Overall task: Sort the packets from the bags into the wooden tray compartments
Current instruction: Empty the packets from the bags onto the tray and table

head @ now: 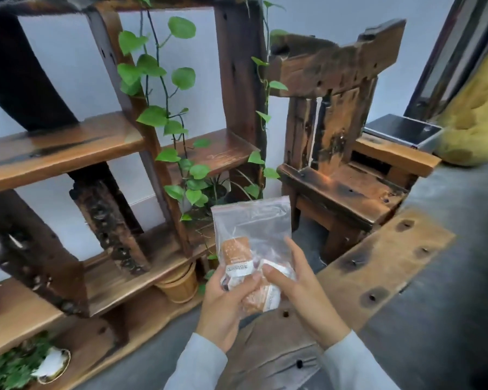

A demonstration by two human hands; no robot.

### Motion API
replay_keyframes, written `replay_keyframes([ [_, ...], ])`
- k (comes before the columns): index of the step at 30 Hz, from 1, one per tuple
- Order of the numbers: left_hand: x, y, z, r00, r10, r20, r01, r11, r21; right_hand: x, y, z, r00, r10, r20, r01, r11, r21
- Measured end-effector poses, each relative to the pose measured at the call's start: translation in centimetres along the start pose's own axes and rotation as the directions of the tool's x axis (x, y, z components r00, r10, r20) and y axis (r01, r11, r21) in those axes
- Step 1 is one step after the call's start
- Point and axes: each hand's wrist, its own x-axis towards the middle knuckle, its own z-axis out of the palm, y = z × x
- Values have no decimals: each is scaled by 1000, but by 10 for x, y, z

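Holding a clear zip bag upright in mid-air, both hands grasp its lower end: left hand clenched around the bottom, right hand pinching the side through the plastic. Orange-and-white packets bunch inside the bag's bottom. Behind stand wooden shelving, a trailing vine and a rough wooden chair.

Clear bag, orange-and-white packets, dark brown shelf, green leaves
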Motion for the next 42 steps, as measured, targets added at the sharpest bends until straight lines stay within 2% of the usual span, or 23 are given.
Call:
replay_keyframes([
  [6, -5, -35, 43, 1000, -24, 1, 24, 1000, 3, -26, 7, -45, 998, 44, -41, -43, 999, 25],
  [12, -5, -58, 59, 973, -137, 186, 116, 986, 117, -46, 12, -76, 985, 38, -170, -44, 998, -34],
  [18, -4, -69, 75, 953, -164, 255, 136, 983, 126, -59, 13, -97, 965, 159, -206, -122, 976, 180],
  [21, 3, -72, 78, 947, -155, 282, 121, 984, 133, -62, 16, -103, 963, 206, -176, -166, 961, 220],
  [28, 24, -72, 86, 930, -156, 333, 89, 974, 210, -59, 21, -98, 931, 123, -343, -59, 980, 191],
  [32, 38, -71, 89, 892, -196, 407, 78, 955, 288, -58, 22, -94, 891, 73, -448, 0, 987, 161],
  [36, 56, -70, 82, 835, -235, 498, 56, 935, 349, -53, 26, -85, 834, 95, -544, -15, 989, 150],
  [42, 80, -75, 71, 685, -376, 625, 110, 900, 421, -53, 35, -72, 769, 107, -630, 11, 984, 180],
])
